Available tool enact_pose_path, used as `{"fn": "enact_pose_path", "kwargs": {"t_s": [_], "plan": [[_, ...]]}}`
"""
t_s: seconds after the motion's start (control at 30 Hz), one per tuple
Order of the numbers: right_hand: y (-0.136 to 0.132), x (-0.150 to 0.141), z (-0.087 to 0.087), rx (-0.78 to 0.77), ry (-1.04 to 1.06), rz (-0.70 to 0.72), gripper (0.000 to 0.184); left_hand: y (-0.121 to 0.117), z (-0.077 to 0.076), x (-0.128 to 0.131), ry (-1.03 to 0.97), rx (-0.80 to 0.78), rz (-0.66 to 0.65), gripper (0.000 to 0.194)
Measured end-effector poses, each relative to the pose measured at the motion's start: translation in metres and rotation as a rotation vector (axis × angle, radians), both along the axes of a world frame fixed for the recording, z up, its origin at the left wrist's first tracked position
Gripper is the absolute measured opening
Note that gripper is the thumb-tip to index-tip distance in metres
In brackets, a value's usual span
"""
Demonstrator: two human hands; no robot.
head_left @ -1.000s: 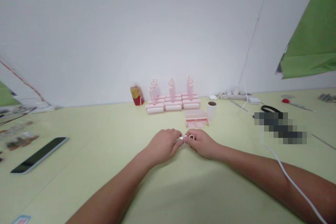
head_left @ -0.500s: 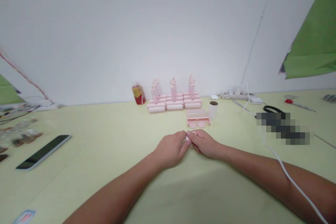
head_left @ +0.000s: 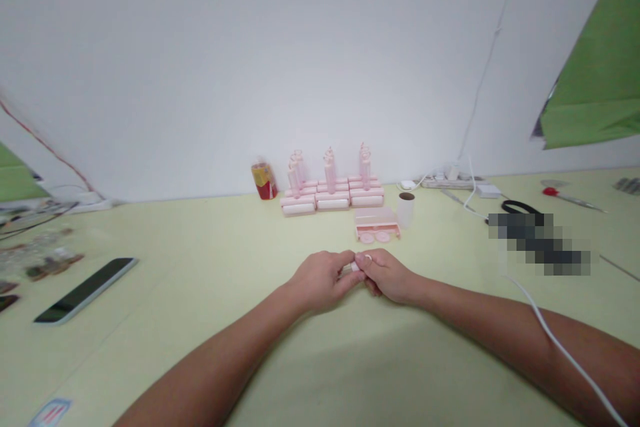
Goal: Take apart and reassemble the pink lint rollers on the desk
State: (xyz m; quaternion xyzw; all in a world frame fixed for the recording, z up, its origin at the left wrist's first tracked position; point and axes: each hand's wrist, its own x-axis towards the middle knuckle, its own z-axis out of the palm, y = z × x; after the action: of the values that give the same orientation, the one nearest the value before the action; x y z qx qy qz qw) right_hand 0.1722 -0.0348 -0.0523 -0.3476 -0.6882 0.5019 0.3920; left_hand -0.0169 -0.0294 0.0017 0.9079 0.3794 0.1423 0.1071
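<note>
My left hand [head_left: 321, 282] and my right hand [head_left: 390, 277] meet over the table, fingertips almost touching. Between them is a small pale tube [head_left: 355, 267] with a loop at its right end, mostly covered by fingers. The left thumb and forefinger pinch its left side; the right fingers are curled round the loop end. Just beyond the hands lies an open pink case [head_left: 378, 231] with two round discs at its front edge. Farther back, several closed pink cases [head_left: 333, 204] stand in rows, with several pink tubes with loops [head_left: 329, 177] upright on them.
A white cylinder with a dark top [head_left: 405, 211] stands right of the open case. A red and yellow packet [head_left: 264, 181] is by the wall. A phone [head_left: 86, 290] lies left. At right are a power strip [head_left: 450, 180], a black strap [head_left: 521, 207] and a white cable [head_left: 555, 340] crossing my forearm.
Both hands have shifted slightly right in the picture. The pale tube was more exposed one second ago, its loop showing; the fingers have closed in over it. The cases behind stay put.
</note>
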Motion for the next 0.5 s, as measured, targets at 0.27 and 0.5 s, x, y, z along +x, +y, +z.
{"fn": "enact_pose_path", "kwargs": {"t_s": [0.27, 0.5], "plan": [[0.004, 0.005, 0.000, 0.075, 0.028, -0.003, 0.049, -0.001, -0.001, 0.001, -0.207, -0.102, 0.008, 0.036], [0.009, 0.011, 0.015, 0.272, -0.129, -0.299, 0.038, -0.005, -0.007, 0.005, -0.214, -0.183, 0.043, 0.033]]}}
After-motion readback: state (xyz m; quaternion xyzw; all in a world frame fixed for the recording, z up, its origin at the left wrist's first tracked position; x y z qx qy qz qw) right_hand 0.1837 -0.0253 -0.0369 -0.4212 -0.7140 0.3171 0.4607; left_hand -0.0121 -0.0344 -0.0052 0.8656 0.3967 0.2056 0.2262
